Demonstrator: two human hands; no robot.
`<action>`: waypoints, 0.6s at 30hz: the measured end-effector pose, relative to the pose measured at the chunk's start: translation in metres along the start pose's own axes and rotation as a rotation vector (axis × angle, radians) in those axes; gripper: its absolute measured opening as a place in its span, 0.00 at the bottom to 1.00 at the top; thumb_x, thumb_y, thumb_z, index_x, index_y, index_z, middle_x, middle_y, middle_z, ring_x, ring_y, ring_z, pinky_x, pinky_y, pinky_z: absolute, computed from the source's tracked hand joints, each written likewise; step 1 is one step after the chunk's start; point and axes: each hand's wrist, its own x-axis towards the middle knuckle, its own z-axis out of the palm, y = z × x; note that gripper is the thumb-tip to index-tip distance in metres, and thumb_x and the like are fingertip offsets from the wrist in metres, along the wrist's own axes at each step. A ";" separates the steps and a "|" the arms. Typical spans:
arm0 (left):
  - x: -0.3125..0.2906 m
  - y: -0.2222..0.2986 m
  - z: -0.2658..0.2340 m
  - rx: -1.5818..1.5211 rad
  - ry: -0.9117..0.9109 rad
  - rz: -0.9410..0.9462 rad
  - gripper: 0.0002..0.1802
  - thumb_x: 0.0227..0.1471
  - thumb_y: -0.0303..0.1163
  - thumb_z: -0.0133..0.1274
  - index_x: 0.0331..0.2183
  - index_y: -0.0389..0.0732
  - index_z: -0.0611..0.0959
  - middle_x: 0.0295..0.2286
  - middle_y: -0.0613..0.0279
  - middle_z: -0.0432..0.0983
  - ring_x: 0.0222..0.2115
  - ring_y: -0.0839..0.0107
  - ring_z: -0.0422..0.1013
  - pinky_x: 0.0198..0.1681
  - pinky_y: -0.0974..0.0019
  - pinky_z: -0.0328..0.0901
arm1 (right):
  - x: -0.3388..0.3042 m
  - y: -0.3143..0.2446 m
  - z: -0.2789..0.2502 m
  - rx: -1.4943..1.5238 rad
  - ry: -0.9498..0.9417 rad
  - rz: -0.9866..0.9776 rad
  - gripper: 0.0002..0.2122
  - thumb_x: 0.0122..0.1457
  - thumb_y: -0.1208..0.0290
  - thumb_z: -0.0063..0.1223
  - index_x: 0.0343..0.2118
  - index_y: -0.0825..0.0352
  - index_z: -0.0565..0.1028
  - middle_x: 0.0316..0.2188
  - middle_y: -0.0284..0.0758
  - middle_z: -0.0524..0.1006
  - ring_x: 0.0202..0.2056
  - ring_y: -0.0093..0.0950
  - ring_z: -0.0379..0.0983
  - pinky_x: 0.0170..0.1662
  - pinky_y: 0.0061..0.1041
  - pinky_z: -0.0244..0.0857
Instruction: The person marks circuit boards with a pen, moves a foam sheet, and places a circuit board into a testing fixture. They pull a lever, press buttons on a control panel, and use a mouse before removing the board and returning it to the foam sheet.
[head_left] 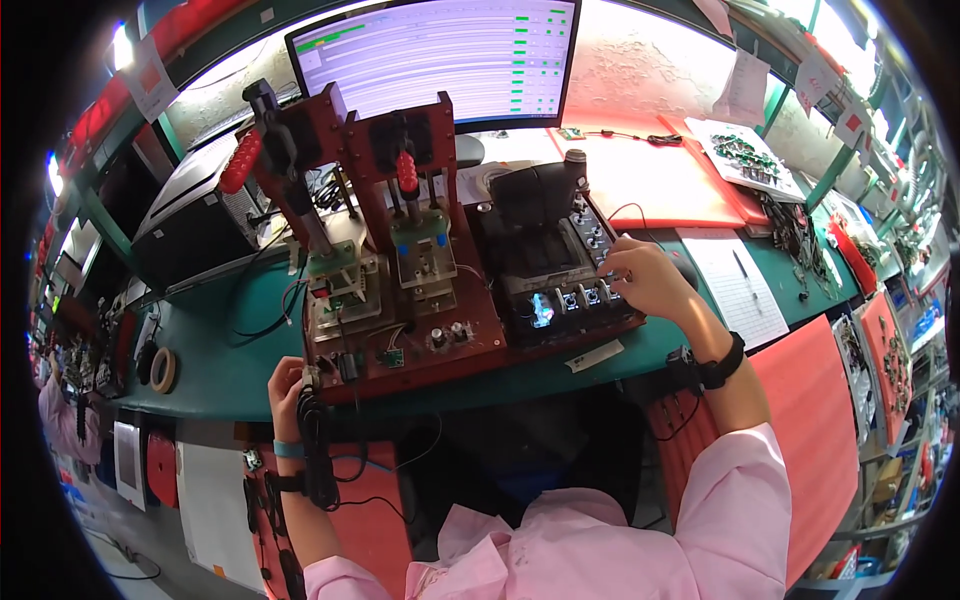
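My right hand (650,278) reaches to the right edge of a black control panel (545,265) with small knobs and lit switches. Its fingertips are pinched together at the panel's edge; what lies between them is hidden. My left hand (286,392) rests at the front left corner of a dark red test fixture (420,365), its fingers curled by a small connector. A bundle of black cable (318,450) hangs beside that wrist. Two toggle clamps with red handles, a left one (240,162) and a right one (406,172), stand over green circuit boards (425,245) on the fixture.
A monitor (435,60) stands behind the fixture, and a black computer case (200,235) is to its left. Right of the panel lie a paper sheet with a pen (740,265) and pink foam sheets (650,175). A tape roll (163,370) sits on the green bench at left.
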 end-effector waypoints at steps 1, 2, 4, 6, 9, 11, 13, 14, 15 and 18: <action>0.000 -0.001 -0.001 -0.002 0.000 0.003 0.15 0.49 0.32 0.51 0.39 0.35 0.72 0.31 0.67 0.73 0.33 0.81 0.68 0.36 0.78 0.62 | 0.000 0.004 -0.001 -0.025 0.031 -0.007 0.06 0.39 0.79 0.54 0.23 0.68 0.79 0.19 0.41 0.74 0.26 0.38 0.73 0.34 0.31 0.68; 0.001 -0.003 -0.002 -0.004 0.006 -0.001 0.15 0.49 0.31 0.51 0.39 0.35 0.72 0.31 0.67 0.73 0.33 0.81 0.68 0.36 0.78 0.62 | 0.000 0.009 -0.001 -0.049 0.062 -0.014 0.06 0.39 0.79 0.54 0.23 0.68 0.79 0.19 0.41 0.75 0.25 0.38 0.73 0.33 0.31 0.68; -0.001 -0.001 -0.001 -0.006 0.018 -0.017 0.15 0.49 0.31 0.51 0.39 0.35 0.72 0.31 0.67 0.73 0.32 0.81 0.68 0.36 0.78 0.62 | 0.006 0.014 -0.002 -0.041 0.036 0.011 0.06 0.39 0.79 0.55 0.23 0.68 0.79 0.19 0.41 0.75 0.26 0.38 0.74 0.33 0.30 0.68; -0.001 0.002 0.003 -0.011 0.041 -0.009 0.13 0.49 0.29 0.50 0.38 0.35 0.72 0.29 0.67 0.73 0.31 0.81 0.68 0.34 0.78 0.61 | 0.010 0.013 -0.001 -0.020 -0.019 0.062 0.06 0.39 0.78 0.55 0.24 0.68 0.79 0.21 0.41 0.76 0.26 0.37 0.74 0.33 0.30 0.69; 0.000 0.008 0.011 -0.023 0.100 0.020 0.09 0.48 0.25 0.48 0.35 0.35 0.73 0.26 0.67 0.72 0.27 0.82 0.66 0.30 0.79 0.59 | 0.007 0.005 -0.011 -0.063 -0.123 0.091 0.06 0.39 0.79 0.56 0.24 0.69 0.79 0.21 0.40 0.77 0.26 0.35 0.75 0.33 0.28 0.69; 0.001 0.011 0.012 -0.012 0.089 0.008 0.08 0.48 0.24 0.48 0.34 0.35 0.73 0.25 0.67 0.72 0.27 0.82 0.67 0.30 0.79 0.59 | 0.011 0.003 -0.013 -0.090 -0.174 0.086 0.06 0.39 0.79 0.57 0.24 0.69 0.79 0.21 0.40 0.77 0.26 0.34 0.75 0.32 0.27 0.69; -0.002 0.013 0.012 -0.001 0.100 0.007 0.08 0.48 0.24 0.48 0.34 0.35 0.73 0.25 0.67 0.72 0.27 0.82 0.67 0.30 0.79 0.59 | 0.016 0.006 -0.005 -0.104 0.039 0.114 0.06 0.39 0.77 0.56 0.24 0.68 0.80 0.22 0.41 0.77 0.27 0.37 0.75 0.33 0.30 0.69; 0.000 0.011 0.013 -0.004 0.089 0.011 0.08 0.48 0.24 0.48 0.34 0.35 0.73 0.25 0.67 0.72 0.27 0.82 0.67 0.30 0.79 0.59 | 0.017 0.010 -0.002 -0.112 0.153 0.135 0.06 0.39 0.76 0.55 0.24 0.67 0.80 0.22 0.42 0.77 0.28 0.38 0.75 0.34 0.32 0.69; 0.002 0.010 0.015 -0.007 0.078 0.014 0.08 0.48 0.24 0.48 0.34 0.35 0.73 0.25 0.67 0.72 0.27 0.82 0.67 0.30 0.79 0.59 | 0.020 0.016 0.000 -0.114 0.158 0.127 0.06 0.39 0.76 0.55 0.24 0.67 0.80 0.22 0.42 0.77 0.28 0.38 0.75 0.34 0.32 0.69; 0.001 0.012 0.016 -0.018 0.069 0.017 0.08 0.48 0.23 0.48 0.34 0.35 0.73 0.25 0.67 0.73 0.27 0.82 0.67 0.30 0.79 0.59 | 0.028 0.038 0.005 -0.233 0.012 0.037 0.06 0.42 0.74 0.57 0.24 0.68 0.79 0.22 0.42 0.77 0.28 0.38 0.76 0.34 0.32 0.69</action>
